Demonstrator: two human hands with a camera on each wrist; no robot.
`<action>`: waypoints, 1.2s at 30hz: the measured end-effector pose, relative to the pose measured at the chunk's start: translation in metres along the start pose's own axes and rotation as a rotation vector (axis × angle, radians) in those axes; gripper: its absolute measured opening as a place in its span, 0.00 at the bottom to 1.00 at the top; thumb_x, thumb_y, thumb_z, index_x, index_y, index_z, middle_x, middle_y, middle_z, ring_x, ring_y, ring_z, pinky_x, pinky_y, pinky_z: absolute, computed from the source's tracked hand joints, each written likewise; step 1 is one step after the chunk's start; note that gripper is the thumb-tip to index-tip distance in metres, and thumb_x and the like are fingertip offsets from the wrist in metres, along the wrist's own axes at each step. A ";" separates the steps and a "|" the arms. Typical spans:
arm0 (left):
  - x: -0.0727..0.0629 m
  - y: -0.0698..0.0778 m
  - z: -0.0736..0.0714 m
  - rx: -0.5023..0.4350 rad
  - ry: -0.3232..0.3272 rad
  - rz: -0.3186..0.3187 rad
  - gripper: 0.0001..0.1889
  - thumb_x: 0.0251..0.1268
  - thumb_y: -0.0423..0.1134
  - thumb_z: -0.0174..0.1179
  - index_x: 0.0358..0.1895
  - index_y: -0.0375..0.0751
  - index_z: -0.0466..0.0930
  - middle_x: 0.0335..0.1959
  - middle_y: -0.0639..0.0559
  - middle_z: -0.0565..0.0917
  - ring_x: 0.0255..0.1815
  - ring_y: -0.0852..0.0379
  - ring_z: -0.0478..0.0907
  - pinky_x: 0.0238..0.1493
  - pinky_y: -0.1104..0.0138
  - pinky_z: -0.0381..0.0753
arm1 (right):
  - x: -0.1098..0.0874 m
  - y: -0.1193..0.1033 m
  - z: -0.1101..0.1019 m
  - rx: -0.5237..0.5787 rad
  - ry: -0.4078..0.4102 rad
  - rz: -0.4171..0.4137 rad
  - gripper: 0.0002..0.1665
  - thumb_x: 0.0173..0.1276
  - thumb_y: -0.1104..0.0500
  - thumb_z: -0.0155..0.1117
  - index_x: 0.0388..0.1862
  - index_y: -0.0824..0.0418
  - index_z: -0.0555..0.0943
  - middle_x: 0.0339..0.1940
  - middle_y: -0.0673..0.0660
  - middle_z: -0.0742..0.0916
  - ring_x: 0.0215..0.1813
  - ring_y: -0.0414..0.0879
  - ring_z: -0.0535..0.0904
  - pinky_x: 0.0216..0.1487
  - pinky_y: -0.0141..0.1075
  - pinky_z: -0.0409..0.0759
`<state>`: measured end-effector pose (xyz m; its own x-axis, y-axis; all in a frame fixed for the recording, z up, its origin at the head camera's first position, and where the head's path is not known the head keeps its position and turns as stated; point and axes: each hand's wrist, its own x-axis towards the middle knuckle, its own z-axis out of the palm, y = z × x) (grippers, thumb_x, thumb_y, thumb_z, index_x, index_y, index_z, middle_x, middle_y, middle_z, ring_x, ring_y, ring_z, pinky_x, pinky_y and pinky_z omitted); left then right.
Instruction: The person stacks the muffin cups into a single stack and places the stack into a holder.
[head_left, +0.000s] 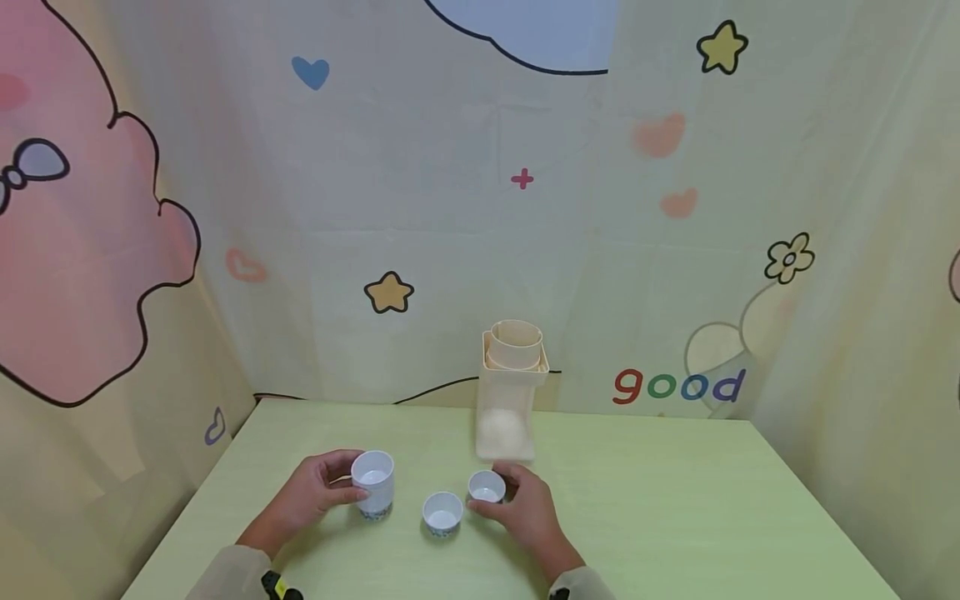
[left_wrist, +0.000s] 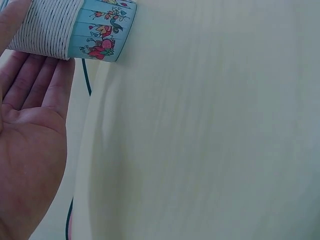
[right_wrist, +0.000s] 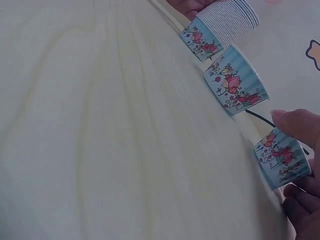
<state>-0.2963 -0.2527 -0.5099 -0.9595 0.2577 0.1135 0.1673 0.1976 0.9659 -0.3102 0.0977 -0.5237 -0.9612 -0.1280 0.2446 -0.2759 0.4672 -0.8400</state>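
My left hand point(head_left: 315, 493) grips a tall stack of nested paper cups point(head_left: 372, 479) at the left, thumb on the near side. In the left wrist view the stack point(left_wrist: 45, 31) shows tightly packed white rims and a light blue lowest cup with red fruit and flowers. With thumb and fingers on its two sides, my right hand point(head_left: 531, 510) holds a single small paper cup point(head_left: 487, 487). A second single paper cup point(head_left: 442, 513) stands upright between the hands, untouched. The right wrist view shows the same floral print on the held cup point(right_wrist: 281, 157).
Behind the right hand stands a cream plastic stand point(head_left: 504, 417) with a round tube point(head_left: 516, 346) in its square top. All of it is on a pale green-yellow table point(head_left: 675, 500). A printed curtain point(head_left: 450, 167) hangs behind and along the sides.
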 end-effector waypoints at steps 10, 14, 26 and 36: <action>-0.002 0.004 0.000 -0.003 -0.006 0.021 0.34 0.59 0.37 0.75 0.67 0.26 0.73 0.64 0.30 0.79 0.60 0.51 0.82 0.58 0.69 0.85 | 0.002 0.003 0.000 -0.036 -0.008 -0.013 0.39 0.48 0.53 0.88 0.56 0.68 0.83 0.50 0.59 0.90 0.54 0.51 0.85 0.53 0.33 0.84; -0.002 0.004 0.000 -0.001 -0.001 0.012 0.35 0.58 0.37 0.76 0.66 0.27 0.73 0.65 0.30 0.79 0.62 0.45 0.81 0.58 0.68 0.85 | 0.002 0.002 -0.001 -0.030 -0.016 -0.016 0.38 0.48 0.53 0.87 0.56 0.68 0.83 0.51 0.59 0.90 0.54 0.51 0.85 0.55 0.35 0.85; -0.002 0.008 0.000 0.004 -0.004 0.012 0.35 0.58 0.37 0.75 0.67 0.26 0.73 0.65 0.29 0.78 0.63 0.41 0.80 0.59 0.68 0.85 | 0.001 -0.024 -0.014 0.096 -0.100 -0.034 0.36 0.52 0.59 0.85 0.58 0.71 0.81 0.51 0.64 0.89 0.54 0.54 0.87 0.57 0.42 0.87; -0.002 0.004 0.001 0.000 -0.001 0.006 0.35 0.59 0.37 0.75 0.67 0.26 0.73 0.63 0.34 0.80 0.57 0.57 0.83 0.57 0.70 0.86 | -0.001 -0.043 -0.015 0.257 -0.126 -0.022 0.35 0.53 0.62 0.83 0.60 0.68 0.81 0.50 0.65 0.89 0.49 0.52 0.88 0.51 0.35 0.88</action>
<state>-0.2937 -0.2516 -0.5064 -0.9583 0.2599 0.1189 0.1729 0.1957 0.9653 -0.2971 0.0909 -0.4804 -0.9436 -0.2512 0.2157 -0.2743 0.2281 -0.9342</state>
